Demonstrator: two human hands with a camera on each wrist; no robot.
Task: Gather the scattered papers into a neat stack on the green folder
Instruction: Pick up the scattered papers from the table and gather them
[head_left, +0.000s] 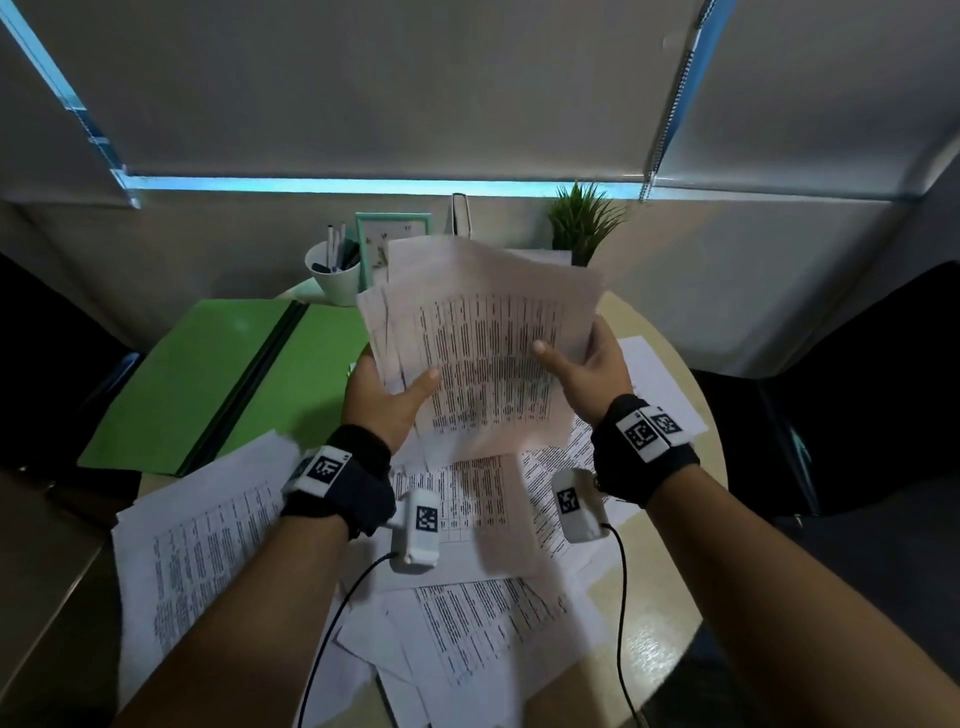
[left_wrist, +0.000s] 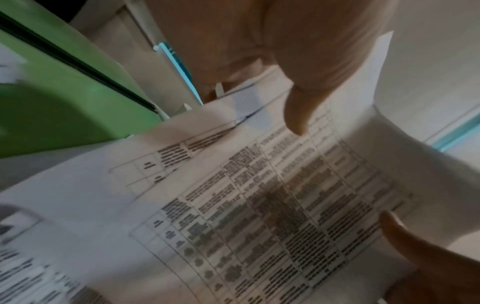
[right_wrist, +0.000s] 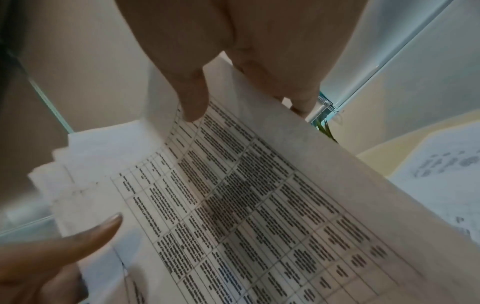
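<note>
Papers, a fanned bundle of white printed sheets (head_left: 483, 353), are held up above the round pale desk (head_left: 660, 613), the left hand (head_left: 387, 400) gripping their left edge and the right hand (head_left: 587, 371) their right, thumbs on top. Flat green folder (head_left: 208, 384) lies open to the left, nearer the left hand, its dark spine slanting away rightward. More loose sheets (head_left: 467, 613) remain below.

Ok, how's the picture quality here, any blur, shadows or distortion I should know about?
Head view: dim, the white printed paper bundle slightly motion-blurred, straight window frames bowed by the wide lens. Left wrist view: smeared, a dark shadow across the open green folder. Right wrist view: table text soft, the right thumb close and out of focus.
</note>
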